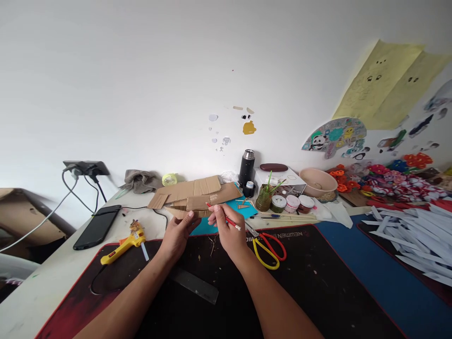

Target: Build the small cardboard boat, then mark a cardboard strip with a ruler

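My left hand (pixel 177 234) is closed on the near edge of a small brown cardboard piece (pixel 173 213), thumb on top. My right hand (pixel 229 230) pinches a red pencil (pixel 231 222), its tip pointing up and left above the cardboard. Behind both hands lie larger cardboard sheets (pixel 205 186), partly overlapping, so the held piece's far outline is hard to make out. Scissors (pixel 267 252) with one red and one yellow handle rest just right of my right hand. A dark flat ruler-like strip (pixel 197 286) lies on the black desk mat (pixel 300 282) between my forearms.
A yellow glue gun (pixel 123 248) and a black phone (pixel 97 227) are at the left. At the back stand a black flask (pixel 247 167), a jar (pixel 263 200) with green sticks, paint pots (pixel 292 203) and a bowl (pixel 318 180). White paper strips (pixel 413 240) pile up at the right.
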Action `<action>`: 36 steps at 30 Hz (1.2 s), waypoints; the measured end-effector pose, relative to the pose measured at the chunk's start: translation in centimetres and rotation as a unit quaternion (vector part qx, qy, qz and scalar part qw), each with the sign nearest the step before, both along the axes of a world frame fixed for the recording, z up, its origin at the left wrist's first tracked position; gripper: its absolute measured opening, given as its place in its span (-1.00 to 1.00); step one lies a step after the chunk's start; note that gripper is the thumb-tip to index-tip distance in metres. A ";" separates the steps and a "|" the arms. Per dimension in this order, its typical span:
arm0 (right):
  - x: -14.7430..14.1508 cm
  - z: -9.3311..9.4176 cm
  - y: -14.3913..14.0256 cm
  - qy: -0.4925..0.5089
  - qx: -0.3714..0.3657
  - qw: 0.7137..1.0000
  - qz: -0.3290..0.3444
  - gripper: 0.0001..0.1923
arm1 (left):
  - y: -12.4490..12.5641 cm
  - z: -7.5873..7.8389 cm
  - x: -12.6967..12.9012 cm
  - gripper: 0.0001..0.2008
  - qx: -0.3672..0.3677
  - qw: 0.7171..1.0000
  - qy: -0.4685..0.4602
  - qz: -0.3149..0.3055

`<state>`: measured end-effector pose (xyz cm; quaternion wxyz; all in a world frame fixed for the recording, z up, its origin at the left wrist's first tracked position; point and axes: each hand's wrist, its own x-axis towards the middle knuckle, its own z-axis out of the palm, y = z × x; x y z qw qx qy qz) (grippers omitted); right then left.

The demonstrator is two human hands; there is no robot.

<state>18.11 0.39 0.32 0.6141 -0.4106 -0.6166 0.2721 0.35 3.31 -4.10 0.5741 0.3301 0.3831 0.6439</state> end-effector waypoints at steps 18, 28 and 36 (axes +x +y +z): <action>-0.1 0.0 0.1 0.006 0.001 1.000 0.009 -0.44 | 0.2 -0.3 -0.2 -0.26 -0.001 1.000 -0.007 -0.016; -0.1 0.1 0.1 0.010 0.004 1.000 0.007 -0.46 | 0.3 -0.4 -0.3 -0.29 -0.001 1.000 -0.005 -0.009; -0.1 0.0 0.1 0.012 0.006 1.000 0.002 -0.47 | 0.4 -0.4 -0.3 -0.29 -0.007 1.000 -0.004 -0.007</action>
